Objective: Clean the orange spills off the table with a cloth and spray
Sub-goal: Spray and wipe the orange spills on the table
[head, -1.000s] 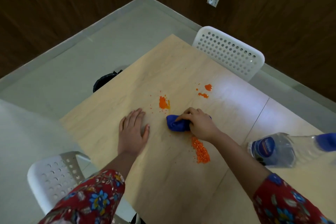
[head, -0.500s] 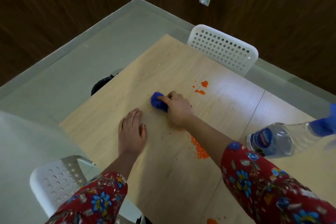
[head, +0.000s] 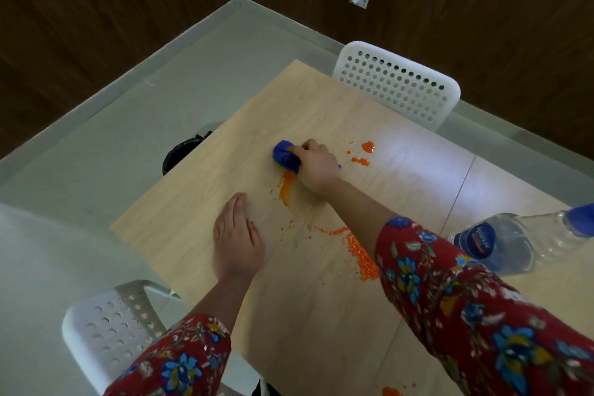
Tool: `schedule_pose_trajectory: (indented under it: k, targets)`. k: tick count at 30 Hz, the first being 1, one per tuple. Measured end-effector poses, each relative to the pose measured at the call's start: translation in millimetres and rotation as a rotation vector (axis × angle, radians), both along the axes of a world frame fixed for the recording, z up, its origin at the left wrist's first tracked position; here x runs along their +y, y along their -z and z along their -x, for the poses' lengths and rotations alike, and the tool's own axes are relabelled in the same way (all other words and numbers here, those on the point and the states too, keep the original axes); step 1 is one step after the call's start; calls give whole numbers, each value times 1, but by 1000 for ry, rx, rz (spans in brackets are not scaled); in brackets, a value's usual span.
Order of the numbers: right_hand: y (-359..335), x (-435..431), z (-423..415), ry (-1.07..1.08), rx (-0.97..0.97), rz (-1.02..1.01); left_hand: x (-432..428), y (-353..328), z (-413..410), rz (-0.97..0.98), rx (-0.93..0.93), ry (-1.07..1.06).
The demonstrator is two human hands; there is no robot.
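Head view, one entry per item.

1. Right hand (head: 316, 167): fingers curled round the cloth, pressing it to the surface (head: 321, 331), arm stretched well forward.
2. Cloth (head: 283, 156): blue, bunched into a wad, only its front showing past the knuckles. A second ago it sat nearer the body, with an orange blob just ahead of it. It has since been pushed out over that blob.
3. Orange streak (head: 286, 186): what is left of the blob, a thin, wet-looking smear trailing from under the right hand back toward the left hand. Judgement: spread rather than lifted, so it needs another pass.
4. Orange grains (head: 361, 254): a loose granular heap beside the right forearm, with stray specks reaching toward the left hand. It is more scattered than before.
5. Orange blobs (head: 366, 151): two small glossy patches just beyond the right hand, unwiped.
6. Left hand (head: 236, 241): flat, fingers straight and together, resting on the surface and holding nothing.
7. Bottle (head: 514, 241): clear with a blue cap, outside the right forearm, no hand on it.
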State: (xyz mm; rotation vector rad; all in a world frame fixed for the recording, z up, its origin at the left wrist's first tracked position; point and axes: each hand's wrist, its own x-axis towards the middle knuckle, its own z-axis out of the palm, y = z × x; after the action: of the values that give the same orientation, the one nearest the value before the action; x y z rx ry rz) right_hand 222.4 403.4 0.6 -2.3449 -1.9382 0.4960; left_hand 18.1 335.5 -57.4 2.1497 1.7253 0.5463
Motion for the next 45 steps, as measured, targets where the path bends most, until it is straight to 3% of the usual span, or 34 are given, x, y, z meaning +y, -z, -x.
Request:
schedule_pose_trajectory:
  k: [5,8,10,14,17,21,26,30,36,45]
  targets:
    - [-7,-23,17,-446,-2,28,2,2,3,-29,-59,-6]
    - [-11,-68,1,-474,101,39,2,3,2,-45,-66,19]
    - [-13,-100,-21,-318,193,-50,3,3,0,-64,-65,51]
    - [-11,-159,-77,268,189,-182,3,7,-2,-83,-57,102]
    - [4,-187,-90,452,149,-135,3,8,-2,-82,-54,104]
    - [15,-182,-56,499,175,-160,4,6,-4,-74,-43,124]
    - [12,-163,-2,335,297,-213,1,5,-1,-62,-49,150]
    - [-3,-196,-23,598,295,-353,2,2,12,-45,-24,253]
    - [27,-273,-3,921,195,-355,26,-5,47,-55,83,431]
    - [43,-177,101,1013,121,-461,42,2,70,-70,93,420]
